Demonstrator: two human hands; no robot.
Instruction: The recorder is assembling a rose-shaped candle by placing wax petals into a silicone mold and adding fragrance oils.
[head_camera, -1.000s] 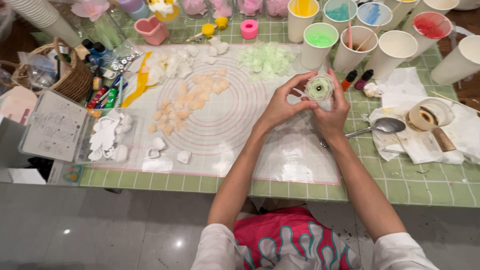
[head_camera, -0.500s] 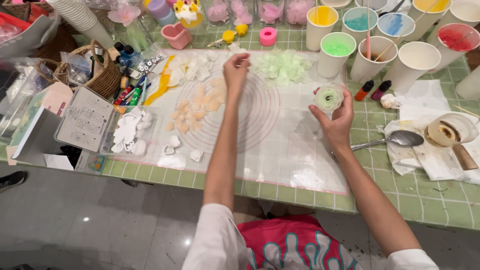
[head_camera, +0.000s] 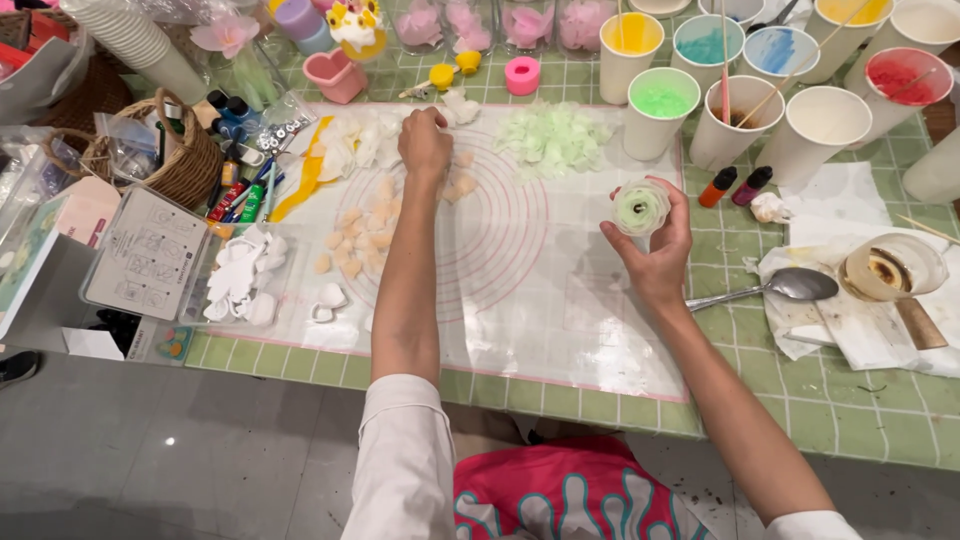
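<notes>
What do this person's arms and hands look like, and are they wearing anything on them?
Both hands are bare: the left hand and the right hand show no gloves, and no rings or watch that I can make out. The forearms are uncovered too. White sleeves are pushed up above the elbows, over a pink garment with pale blue-green wavy shapes.

The left hand (head_camera: 425, 143) hides whatever its fingertips touch; top-row paper cups (head_camera: 845, 20) are cut off.

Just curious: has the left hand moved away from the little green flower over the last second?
Yes. The left hand has left the green flower and reached across the mat toward its far edge.
</notes>
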